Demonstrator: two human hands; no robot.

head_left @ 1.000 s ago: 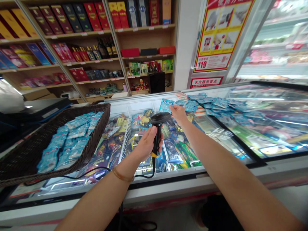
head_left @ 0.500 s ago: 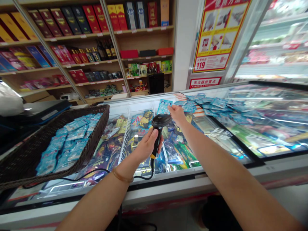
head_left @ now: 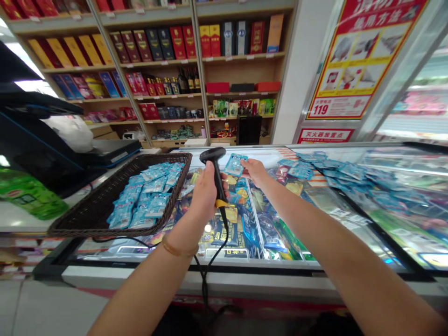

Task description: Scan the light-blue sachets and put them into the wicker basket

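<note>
My left hand (head_left: 206, 189) is wrapped round the handle of a black barcode scanner (head_left: 217, 175), its head tilted up and its cable hanging down over the freezer. Between the fingertips of my right hand (head_left: 255, 171) is a small blue packet (head_left: 235, 164), just right of the scanner head. A brown wicker basket (head_left: 80, 205) on the left holds a pile of blue packets (head_left: 147, 191). More loose blue packets (head_left: 350, 170) lie spread over the glass on the right. What is printed on the packet is too small to read.
Beneath my hands is a glass-topped chest freezer (head_left: 245, 269) full of wrapped goods. A green bottle (head_left: 31, 193) lies at the left by a dark counter machine (head_left: 42, 140). Shelves of boxes (head_left: 241, 39) stand behind, with a red and yellow poster (head_left: 364, 60) to their right.
The view has swung to the left, bringing in the green bottle and more of the counter. My right hand has brought the blue packet lower, and the scanner is held more upright.
</note>
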